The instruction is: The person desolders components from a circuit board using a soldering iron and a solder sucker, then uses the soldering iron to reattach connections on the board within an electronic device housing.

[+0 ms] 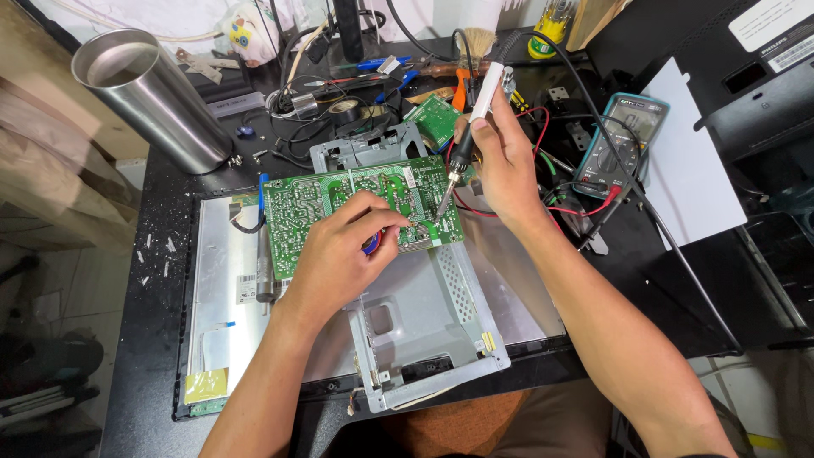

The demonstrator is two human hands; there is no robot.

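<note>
A green circuit board lies solder side up on a grey metal chassis, which rests on the back of a flat display panel. My left hand rests on the board's lower middle, fingers pinched on a thin strand of solder, with a small blue object under the palm. My right hand grips a soldering iron with a white handle and black grip. The iron's tip touches the board near its right edge, just beyond my left fingertips.
A steel tumbler stands at the back left. A teal multimeter with red and black leads lies right of my hand, beside a white sheet. Pliers, a brush, cables and a small green board crowd the back.
</note>
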